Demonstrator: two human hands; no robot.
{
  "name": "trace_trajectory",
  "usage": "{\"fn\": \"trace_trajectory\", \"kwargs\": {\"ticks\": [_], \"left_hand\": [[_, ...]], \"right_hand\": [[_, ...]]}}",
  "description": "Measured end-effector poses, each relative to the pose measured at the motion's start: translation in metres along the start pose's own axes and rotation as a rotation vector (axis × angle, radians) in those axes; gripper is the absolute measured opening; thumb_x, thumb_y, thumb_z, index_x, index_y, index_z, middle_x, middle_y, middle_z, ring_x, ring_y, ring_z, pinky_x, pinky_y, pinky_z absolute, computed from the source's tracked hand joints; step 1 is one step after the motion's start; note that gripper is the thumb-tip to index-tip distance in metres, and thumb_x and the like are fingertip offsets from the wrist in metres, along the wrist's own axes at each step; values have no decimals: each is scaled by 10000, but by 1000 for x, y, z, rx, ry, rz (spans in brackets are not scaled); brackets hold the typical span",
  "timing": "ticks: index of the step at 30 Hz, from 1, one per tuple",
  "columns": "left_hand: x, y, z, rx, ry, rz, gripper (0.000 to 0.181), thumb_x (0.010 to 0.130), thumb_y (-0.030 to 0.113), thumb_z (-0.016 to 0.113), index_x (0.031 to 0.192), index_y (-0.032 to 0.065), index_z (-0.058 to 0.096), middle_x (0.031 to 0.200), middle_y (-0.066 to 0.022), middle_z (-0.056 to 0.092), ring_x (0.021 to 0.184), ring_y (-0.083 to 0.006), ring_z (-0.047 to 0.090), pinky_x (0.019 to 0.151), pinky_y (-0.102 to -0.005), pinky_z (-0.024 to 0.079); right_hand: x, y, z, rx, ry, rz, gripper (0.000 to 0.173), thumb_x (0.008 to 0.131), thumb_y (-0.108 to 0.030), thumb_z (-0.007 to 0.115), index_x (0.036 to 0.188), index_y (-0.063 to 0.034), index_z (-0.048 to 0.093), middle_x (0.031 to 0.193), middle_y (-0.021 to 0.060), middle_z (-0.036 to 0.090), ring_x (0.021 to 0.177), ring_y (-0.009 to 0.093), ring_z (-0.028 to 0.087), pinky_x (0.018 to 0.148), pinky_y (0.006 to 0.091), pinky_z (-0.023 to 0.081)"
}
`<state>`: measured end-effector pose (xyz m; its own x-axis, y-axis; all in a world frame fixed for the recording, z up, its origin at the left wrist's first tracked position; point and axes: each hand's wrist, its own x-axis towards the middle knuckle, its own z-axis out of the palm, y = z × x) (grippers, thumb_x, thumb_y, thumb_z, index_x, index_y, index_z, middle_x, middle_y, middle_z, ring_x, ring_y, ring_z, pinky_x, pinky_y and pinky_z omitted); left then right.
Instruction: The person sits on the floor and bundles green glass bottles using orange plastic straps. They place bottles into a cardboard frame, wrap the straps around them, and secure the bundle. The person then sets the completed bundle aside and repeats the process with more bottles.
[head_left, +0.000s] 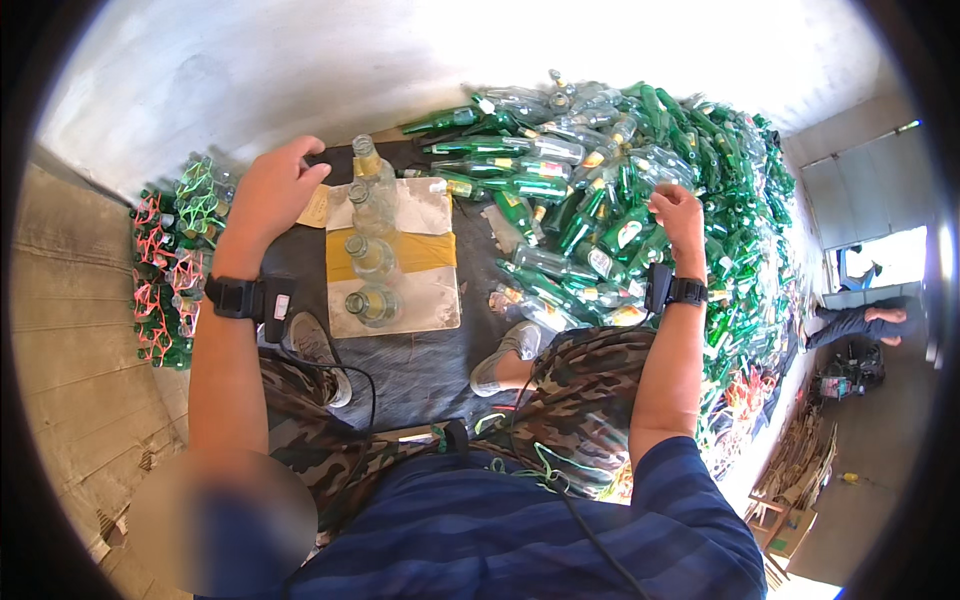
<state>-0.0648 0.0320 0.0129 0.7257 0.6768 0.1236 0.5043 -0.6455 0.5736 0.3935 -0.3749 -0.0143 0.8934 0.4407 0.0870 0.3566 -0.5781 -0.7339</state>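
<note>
My left hand is raised just left of a row of clear glass bottles, thumb and forefinger apart, with nothing visible in it. Those several bottles stand upright on a flat pad that looks like cardboard, crossed by yellow-brown tape. Over on the right, my right hand hangs in front of a large heap of green and clear glass bottles. Its fingers are curled, and whether they touch or hold a bottle cannot be made out. Both wrists wear strapped devices with cables.
Upright bottles bundled with pink and green ties stand at the left, near a pale wall. Dark sheeting covers the floor between my shoes. Beyond the heap are coloured cords and a person's legs.
</note>
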Motion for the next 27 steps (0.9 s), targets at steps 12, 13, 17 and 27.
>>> {"fn": "trace_trajectory", "kwargs": {"ticks": [12, 13, 17, 27], "left_hand": [[-50, 38, -33, -333, 234, 36, 312, 1001, 186, 731, 1263, 20, 695, 962, -125, 760, 809, -148, 687, 757, -317, 548], [-59, 52, -35, -403, 223, 63, 306, 1004, 185, 729, 1256, 16, 696, 965, -122, 760, 808, -132, 681, 757, -311, 546], [-123, 138, -14, -471, -20, 206, 256, 986, 173, 736, 1200, 34, 718, 952, -96, 763, 807, -140, 688, 752, -327, 548], [-191, 91, 134, 52, -629, 602, 159, 927, 244, 714, 1001, 103, 710, 906, -133, 728, 897, -372, 715, 763, -499, 564]], "right_hand": [[-20, 95, -69, 419, 363, 212, 270, 945, -77, 721, 1201, 6, 731, 950, 63, 764, 759, 137, 737, 599, 253, 555], [-25, 101, -71, 493, 399, 232, 262, 948, -73, 719, 1199, 3, 727, 942, 61, 759, 757, 141, 736, 597, 252, 557], [-42, 150, -105, 1164, 301, 506, 68, 998, -83, 687, 1047, -44, 712, 882, 53, 750, 763, 158, 720, 628, 293, 594], [-68, 234, -125, 1044, 409, 654, 105, 970, -91, 652, 873, -53, 658, 736, 59, 683, 618, 194, 648, 563, 336, 556]]}}
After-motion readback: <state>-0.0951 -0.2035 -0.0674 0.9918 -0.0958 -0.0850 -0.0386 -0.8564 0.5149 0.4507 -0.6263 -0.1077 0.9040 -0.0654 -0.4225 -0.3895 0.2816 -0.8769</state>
